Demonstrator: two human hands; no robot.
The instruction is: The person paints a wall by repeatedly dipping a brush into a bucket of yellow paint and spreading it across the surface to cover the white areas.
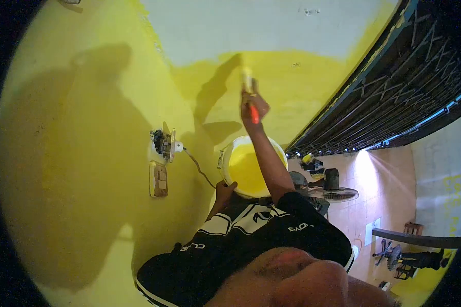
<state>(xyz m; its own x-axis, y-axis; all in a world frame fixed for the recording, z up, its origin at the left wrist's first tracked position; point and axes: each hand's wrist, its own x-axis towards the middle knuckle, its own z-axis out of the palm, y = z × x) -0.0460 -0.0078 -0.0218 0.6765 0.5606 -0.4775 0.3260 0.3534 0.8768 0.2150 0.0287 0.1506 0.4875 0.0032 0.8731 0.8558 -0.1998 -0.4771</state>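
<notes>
My right hand (255, 105) is closed around a paintbrush (247, 79) with a red handle end, its bristles up against the wall (302, 77). Fresh yellow covers the lower part of that wall, and pale paint shows above. At my chest, my left hand (224, 194) grips the near-left rim of a white bucket (279, 148). Inside the bucket is yellow paint (245, 166). My right forearm passes over the bucket and hides part of it. The brush looks slightly blurred.
On the left wall are an open socket with a plug (177, 147) and cord, and a switch plate (159, 179). A folding metal gate (394, 87) runs along the right. Below stand a fan (335, 192) and other items on the tiled floor (389, 179). Someone's dark-clothed legs (420, 260) show farther off.
</notes>
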